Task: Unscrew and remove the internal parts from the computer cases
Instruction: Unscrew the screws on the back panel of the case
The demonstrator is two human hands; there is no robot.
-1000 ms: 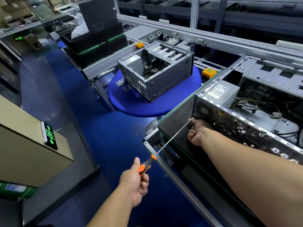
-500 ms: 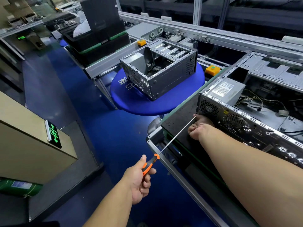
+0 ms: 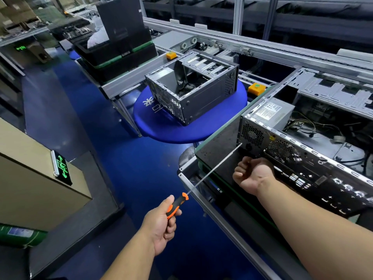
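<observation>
Holding the orange and black screwdriver (image 3: 177, 203) by its handle, the left hand (image 3: 161, 225) is pointing the long thin tip at the back corner of the near computer case (image 3: 286, 146). This case is lying open on the counter (image 3: 218, 146). The right hand (image 3: 252, 174) is curling into a fist just beside it, holding nothing I can see. Another computer case (image 3: 193, 91) is sitting on a blue round table (image 3: 161, 130) farther back.

- Open computer case (image 3: 302, 150) at right, lying on its side, power supply (image 3: 272, 114) and cables inside.
- Second, gutted case (image 3: 191, 93) at upper centre.
- Orange-handled screwdriver (image 3: 177, 204), tip at the near case's rear.
</observation>
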